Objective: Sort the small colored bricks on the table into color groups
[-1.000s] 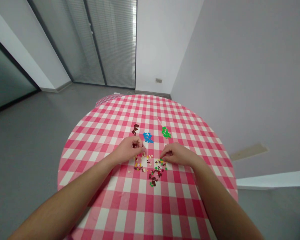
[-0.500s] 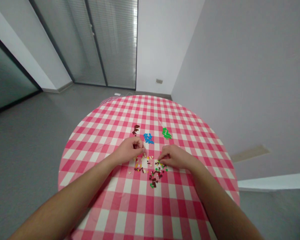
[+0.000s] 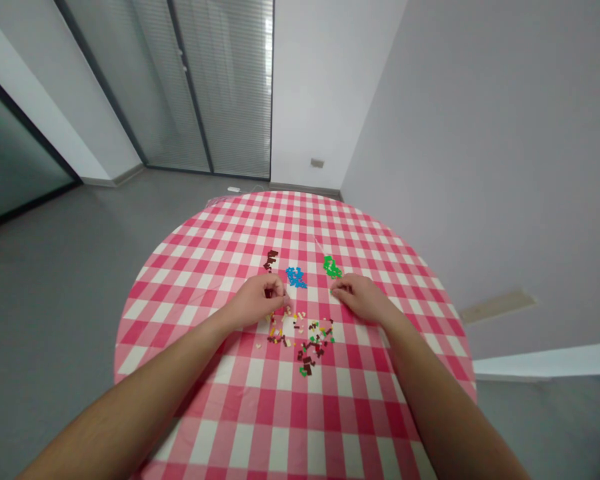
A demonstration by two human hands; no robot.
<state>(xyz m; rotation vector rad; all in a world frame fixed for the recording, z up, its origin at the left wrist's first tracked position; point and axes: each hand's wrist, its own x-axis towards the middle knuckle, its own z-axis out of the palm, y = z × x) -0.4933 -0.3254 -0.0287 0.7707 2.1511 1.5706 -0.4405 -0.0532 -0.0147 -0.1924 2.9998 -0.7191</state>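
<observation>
Small building bricks lie in heaps on the checked cloth. My right hand (image 3: 363, 298) is pinched just below the green brick pile (image 3: 332, 267), with a speck of green at its fingertips that looks like a small brick. Left of it, my left hand (image 3: 259, 299) rests with thumb and fingers pressed together; what they hold, if anything, is too small to make out. Beside the left hand sits a blue brick pile (image 3: 296, 277), and brown bricks (image 3: 271, 259) lie beyond it. Mixed bricks (image 3: 310, 347) in brown, green, yellow and white are scattered nearer to me, between the forearms.
A red-and-white checked tablecloth (image 3: 240, 427) covers the round table. Past its far edge are a glass partition with blinds (image 3: 230, 93) and a white wall with a socket plate (image 3: 317, 163). A grey wall (image 3: 480, 167) stands close on the right.
My right hand has moved away from the mixed bricks, up and to the right, to just below the green pile. My left hand has stayed in place, still pinched.
</observation>
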